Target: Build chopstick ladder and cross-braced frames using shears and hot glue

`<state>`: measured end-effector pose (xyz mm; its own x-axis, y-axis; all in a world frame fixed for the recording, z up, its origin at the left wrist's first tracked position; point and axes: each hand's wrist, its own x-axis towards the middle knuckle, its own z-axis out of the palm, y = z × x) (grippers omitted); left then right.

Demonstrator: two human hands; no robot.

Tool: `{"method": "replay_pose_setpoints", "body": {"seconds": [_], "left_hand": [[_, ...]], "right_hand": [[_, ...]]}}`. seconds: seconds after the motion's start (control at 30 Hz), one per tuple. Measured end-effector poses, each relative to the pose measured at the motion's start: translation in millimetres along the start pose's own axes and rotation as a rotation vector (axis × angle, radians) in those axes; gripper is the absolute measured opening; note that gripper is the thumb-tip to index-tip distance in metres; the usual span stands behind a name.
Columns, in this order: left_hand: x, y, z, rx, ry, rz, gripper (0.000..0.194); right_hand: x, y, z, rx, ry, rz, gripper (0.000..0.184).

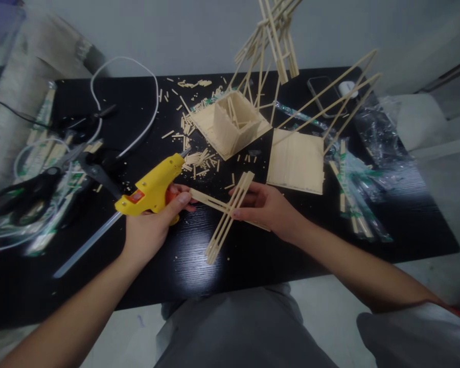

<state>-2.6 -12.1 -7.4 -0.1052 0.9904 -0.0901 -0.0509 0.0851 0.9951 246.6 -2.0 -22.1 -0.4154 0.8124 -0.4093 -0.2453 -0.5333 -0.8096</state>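
My left hand (153, 225) is wrapped round a yellow hot glue gun (157, 184), whose nozzle points up and to the right. A clear glue stick (88, 245) sticks out of its back end. My left thumb and fingertips also meet one end of a cross-shaped frame of thin wooden sticks (220, 232). Close to the crossing, my right hand (272, 209) pinches this frame between thumb and fingers. The frame is held tilted above the black table (253, 266).
Behind are a wooden box on a square base (233, 122), a tall stick structure (268, 46) and a flat wooden panel (297, 158). Cut stick pieces (201, 158) lie scattered. Black scissors (23, 197) and a white cable (157, 102) are left; packaged sticks (356, 204) and a phone (325, 97) are right.
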Motion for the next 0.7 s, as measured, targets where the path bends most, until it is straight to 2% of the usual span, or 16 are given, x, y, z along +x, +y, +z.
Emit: {"method": "replay_pose_setpoints", "body": {"seconds": [0.33,0.7], "left_hand": [[0.6,0.7,1.3,0.026,-0.009,0.009,0.014],[-0.3,2.4,0.7,0.102,0.002,-0.011,0.023]], "right_hand": [[0.6,1.2,-0.5,-0.016,0.004,0.001,0.056],[0.5,2.5,-1.3,-0.059,0.009,-0.024,0.057]]}}
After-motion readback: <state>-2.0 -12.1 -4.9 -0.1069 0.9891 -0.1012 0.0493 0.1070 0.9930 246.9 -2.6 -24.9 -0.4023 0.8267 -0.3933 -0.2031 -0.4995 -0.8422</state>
